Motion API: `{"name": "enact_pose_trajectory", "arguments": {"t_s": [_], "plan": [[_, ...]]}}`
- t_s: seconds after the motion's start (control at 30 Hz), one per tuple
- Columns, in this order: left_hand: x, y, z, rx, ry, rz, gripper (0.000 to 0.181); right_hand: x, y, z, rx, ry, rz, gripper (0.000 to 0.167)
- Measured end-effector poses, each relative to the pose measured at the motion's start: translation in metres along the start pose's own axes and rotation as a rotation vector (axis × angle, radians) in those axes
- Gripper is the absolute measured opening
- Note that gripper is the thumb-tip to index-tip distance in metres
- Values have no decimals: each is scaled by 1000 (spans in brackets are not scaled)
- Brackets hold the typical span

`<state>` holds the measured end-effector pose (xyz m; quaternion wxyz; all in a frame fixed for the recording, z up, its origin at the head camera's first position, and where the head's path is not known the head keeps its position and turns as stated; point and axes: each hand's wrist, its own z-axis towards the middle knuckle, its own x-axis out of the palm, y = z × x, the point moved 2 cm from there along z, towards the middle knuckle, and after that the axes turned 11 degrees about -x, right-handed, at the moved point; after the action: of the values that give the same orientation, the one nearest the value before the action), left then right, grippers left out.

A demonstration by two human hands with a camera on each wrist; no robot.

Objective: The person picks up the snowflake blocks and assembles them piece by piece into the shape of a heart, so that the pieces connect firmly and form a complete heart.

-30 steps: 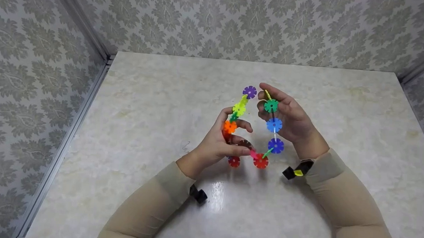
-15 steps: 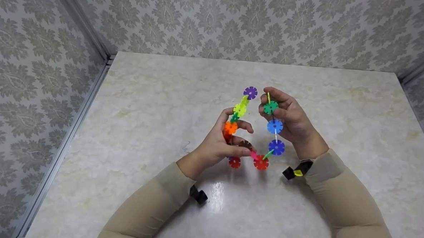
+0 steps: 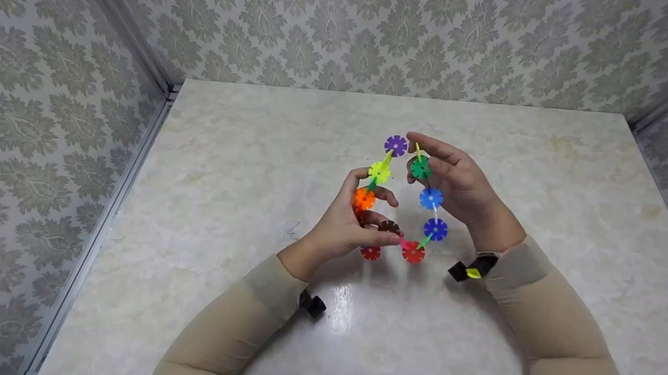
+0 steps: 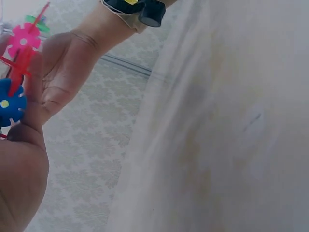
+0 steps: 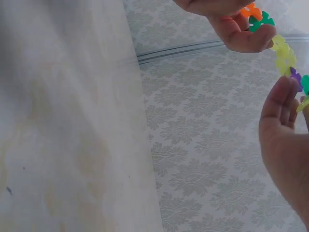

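A chain of slotted plastic snowflake discs hangs in a loop between the two hands in the head view. My left hand point(image 3: 341, 224) grips its left side near the orange disc point(image 3: 364, 199) and the dark brown disc point(image 3: 389, 228), thumb in front. At the right end, the thumb of my right hand point(image 3: 466, 185) pinches the green disc point(image 3: 421, 167) against fingers behind it. A yellow disc point(image 3: 418, 152) stands edge-on in that green one. The purple disc point(image 3: 395, 145) ends the left side, close to the right index fingertip. A small gap separates the two ends.
A pale marbled table point(image 3: 228, 166) lies below the hands. Patterned wall panels point(image 3: 329, 35) rise behind and to the left. Black wrist cameras point(image 3: 313, 305) sit on both sleeves. A thin pencil-like squiggle point(image 3: 292, 231) marks the tabletop.
The green disc and the edge-on yellow disc have shifted left, closer to the purple disc. My right index finger has straightened toward the purple disc. The left hand has hardly moved.
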<state>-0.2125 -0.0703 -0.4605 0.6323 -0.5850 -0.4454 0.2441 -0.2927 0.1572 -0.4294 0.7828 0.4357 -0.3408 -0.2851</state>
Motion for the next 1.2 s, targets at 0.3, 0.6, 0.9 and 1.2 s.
{"name": "enact_pose_trajectory", "arguments": {"t_s": [0.3, 0.6, 0.9, 1.2], "plan": [[-1, 5, 2, 4, -56, 165, 102, 8, 17, 0, 88, -169, -268, 36], [-2, 7, 2, -39, -58, 183, 109, 4, 27, 1, 202, -117, -351, 51], [-1, 6, 2, -83, -37, 172, 108, -2, 27, 0, 233, -43, -373, 54], [-1, 5, 1, -145, -22, 162, 105, -9, 27, 1, 205, 31, -340, 53]]}}
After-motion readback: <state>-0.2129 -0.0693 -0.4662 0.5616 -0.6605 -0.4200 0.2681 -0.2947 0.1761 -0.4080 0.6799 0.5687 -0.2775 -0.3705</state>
